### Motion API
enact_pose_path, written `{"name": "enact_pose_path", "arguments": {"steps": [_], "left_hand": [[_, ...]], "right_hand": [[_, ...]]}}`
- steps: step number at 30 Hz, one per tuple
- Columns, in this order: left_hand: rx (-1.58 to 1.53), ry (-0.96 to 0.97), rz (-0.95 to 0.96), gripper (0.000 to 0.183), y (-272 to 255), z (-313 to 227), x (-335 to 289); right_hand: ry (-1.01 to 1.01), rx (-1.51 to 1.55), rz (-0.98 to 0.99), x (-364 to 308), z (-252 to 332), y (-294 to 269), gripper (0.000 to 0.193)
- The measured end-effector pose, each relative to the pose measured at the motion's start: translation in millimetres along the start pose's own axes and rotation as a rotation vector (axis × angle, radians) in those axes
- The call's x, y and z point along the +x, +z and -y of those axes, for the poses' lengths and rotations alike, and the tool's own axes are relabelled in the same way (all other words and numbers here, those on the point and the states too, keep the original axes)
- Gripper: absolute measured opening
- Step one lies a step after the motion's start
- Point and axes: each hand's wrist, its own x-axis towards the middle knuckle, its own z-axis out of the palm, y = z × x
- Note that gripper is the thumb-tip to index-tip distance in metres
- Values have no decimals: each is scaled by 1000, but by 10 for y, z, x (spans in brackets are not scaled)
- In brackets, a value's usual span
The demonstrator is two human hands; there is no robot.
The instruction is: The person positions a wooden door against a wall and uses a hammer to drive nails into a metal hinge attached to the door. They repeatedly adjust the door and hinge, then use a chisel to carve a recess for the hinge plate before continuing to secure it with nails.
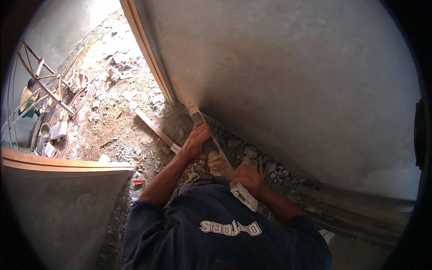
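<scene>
A long, narrow straightedge [193, 111] with slots cut in it lies slantwise before me, close along the foot of the grey plastered wall [288, 76]. Its near end is crusted with pale cement and shows a slot. Around its upper middle, my left hand [198, 141] is closed. Nearer my body, my right hand [247, 176] is closed on the same bar just above the crusted end. A tan, rough-looking thing [218, 163] shows between the hands; I cannot make out what it is.
A wooden door frame [148, 49] edges the wall, with another framed edge [67, 161] at left. Rubble [234, 143] lines the wall's foot. A loose wooden batten [155, 127] lies on the littered ground. Farther left are a bucket [46, 129], leaning poles [45, 85] and another person [28, 100].
</scene>
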Motion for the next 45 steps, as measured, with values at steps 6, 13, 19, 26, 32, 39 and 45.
{"name": "enact_pose_path", "arguments": {"steps": [6, 13, 19, 26, 32, 39, 45], "left_hand": [[-31, -15, -61, 48, 0, -86, 106], [53, -19, -27, 49, 46, -116, 95], [59, -9, -4, 54, 85, -22, 53], [93, 3, 68, 59, 105, -8, 6], [80, 8, 59, 57, 131, -19, 40], [13, 0, 5, 53, -11, 30, 84], [-5, 34, 109, 52, 24, -64, 14]], "right_hand": [[378, -80, 184, 0, 12, 8, 25], [298, -182, 210, -69, -133, 1, 17], [144, -239, 175, -406, -448, 89, 21], [189, -83, 160, -250, -351, 36, 19], [199, -203, 230, -491, -558, 118, 18], [14, -31, 87, -191, -378, 36, 17], [80, -17, 25, -317, -412, 85, 20]]}}
